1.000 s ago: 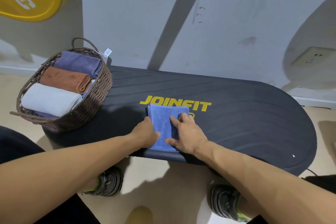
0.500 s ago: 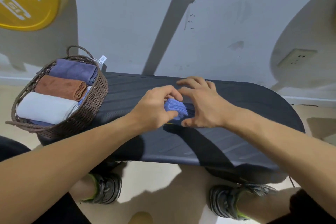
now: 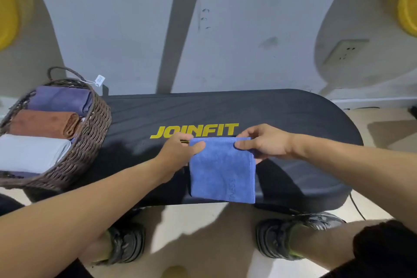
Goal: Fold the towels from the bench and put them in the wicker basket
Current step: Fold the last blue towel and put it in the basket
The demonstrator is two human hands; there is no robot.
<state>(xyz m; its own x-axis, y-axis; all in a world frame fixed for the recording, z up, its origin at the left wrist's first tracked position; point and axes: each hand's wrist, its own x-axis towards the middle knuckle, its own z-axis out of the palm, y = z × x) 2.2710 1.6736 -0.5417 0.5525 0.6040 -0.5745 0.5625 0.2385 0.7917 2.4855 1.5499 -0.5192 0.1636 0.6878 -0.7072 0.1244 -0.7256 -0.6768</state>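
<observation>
Starting from the left, the wicker basket [image 3: 90, 133] stands on the left end of the bench [image 3: 293, 119], as it did half a second ago, and it holds three folded towels side by side: a purple towel [image 3: 61, 98] at the far end, a brown towel [image 3: 42, 123] in the middle and a grey towel [image 3: 31, 153] nearest. A small white tag [image 3: 99, 80] hangs from its far handle. Next comes the left hand [image 3: 178, 153], whose thumb and fingers pinch the upper left corner of the blue towel [image 3: 222, 171]. Half a second ago this towel was only a small bunched piece between the two hands; now it is opened into a flat rectangle, which lies over the front part of the bench with its lower edge at the front rim. The yellow word JOINFIT [image 3: 196, 130], which the hands covered before, is visible again just behind the towel. On the right, the right hand [image 3: 264, 142] pinches the upper right corner of the towel between thumb and fingers. Both hands are now lower and farther apart than before. Below the bench, two dark shoes [image 3: 293, 235] stand on the floor.
</observation>
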